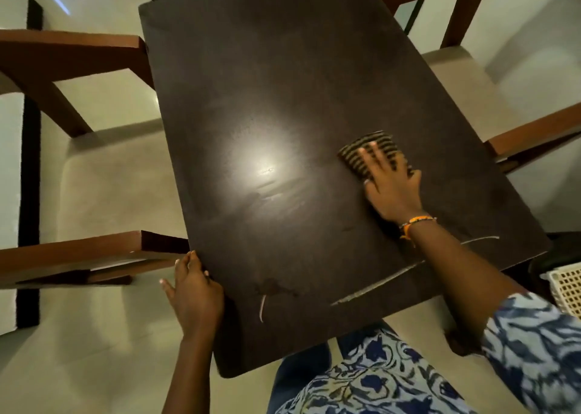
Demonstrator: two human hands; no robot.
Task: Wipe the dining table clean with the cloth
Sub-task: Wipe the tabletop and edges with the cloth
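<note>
The cloth (371, 152) is pressed on the dining table (283, 99) (right of centre); chairs (78, 149) are set either side.

Brown wooden chairs (72, 52) with pale seats stand around, and a white lattice basket (566, 288) sits right.

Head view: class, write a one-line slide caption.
Right hand presses a striped cloth on the dark table; left hand grips its edge.
</note>
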